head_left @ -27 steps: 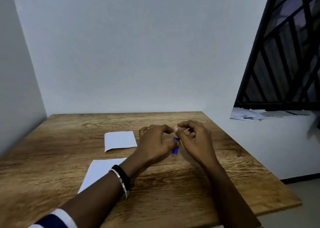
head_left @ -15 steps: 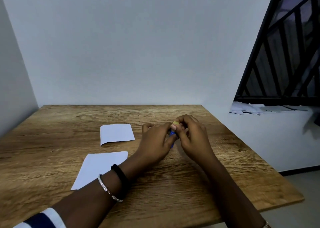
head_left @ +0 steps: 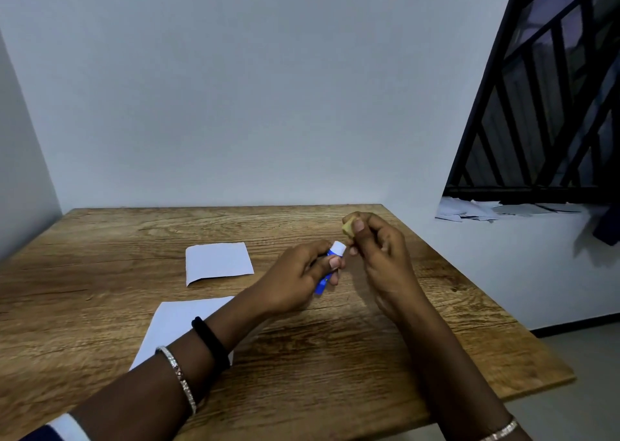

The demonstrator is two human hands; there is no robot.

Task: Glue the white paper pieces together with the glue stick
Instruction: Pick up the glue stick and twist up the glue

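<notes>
**A:** In the head view, why are both hands up over the middle of the desk point(head_left: 335, 356) and not on the paper?

**B:** They're opening the glue. The left hand point(head_left: 298, 276) is curled round the blue glue stick point(head_left: 335, 251), with its white top tilted towards the right hand point(head_left: 382, 252). The right hand pinches the yellowish cap point(head_left: 347, 227) just beside that top, not touching it.

**A:** So the cap is off. Where are the pieces?

**B:** They lie flat, left of the hands. The smaller white paper point(head_left: 218, 262) is nearer the far edge. The larger white paper point(head_left: 177, 319) is towards the near edge, partly under the left forearm. I'd say they're within easy reach for gluing, and no glue is on them yet, as far as I can see.
</notes>
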